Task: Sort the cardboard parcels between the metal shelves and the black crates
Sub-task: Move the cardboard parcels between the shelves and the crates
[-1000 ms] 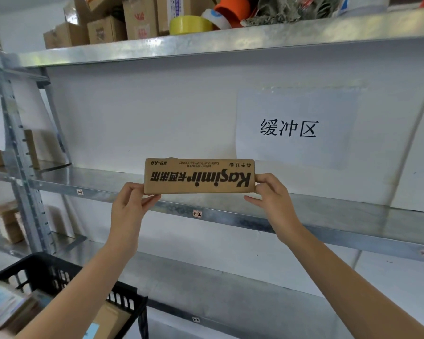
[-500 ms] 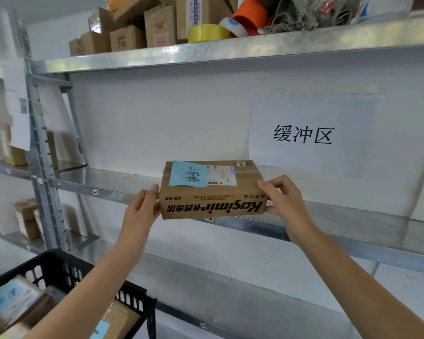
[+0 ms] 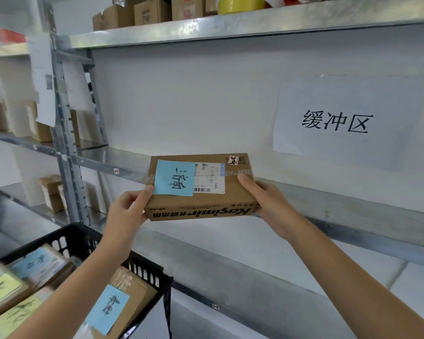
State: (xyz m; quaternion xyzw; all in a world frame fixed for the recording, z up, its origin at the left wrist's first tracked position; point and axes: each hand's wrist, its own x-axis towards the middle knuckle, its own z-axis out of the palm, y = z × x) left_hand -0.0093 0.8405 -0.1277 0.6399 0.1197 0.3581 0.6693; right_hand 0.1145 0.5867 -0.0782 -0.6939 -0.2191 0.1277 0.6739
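A flat brown cardboard parcel (image 3: 206, 201) with a blue note and a white shipping label on top hangs in the air just in front of the middle metal shelf (image 3: 353, 204). My left hand (image 3: 130, 211) grips its left end, thumb on top. My right hand (image 3: 267, 201) grips its right end, thumb on the top face. At the lower left stands a black crate (image 3: 145, 267) holding several parcels with blue and yellow notes.
A white paper sign (image 3: 348, 123) hangs on the wall behind the middle shelf. The top shelf (image 3: 230, 28) carries small boxes and a yellow tape roll (image 3: 240, 4). A perforated upright post (image 3: 66, 143) stands at the left, with more boxes on the shelves beyond it.
The parcel has come down and tilted, so its labelled top face now shows instead of only its printed side. Both hands kept their hold. The view has moved closer to the shelf.
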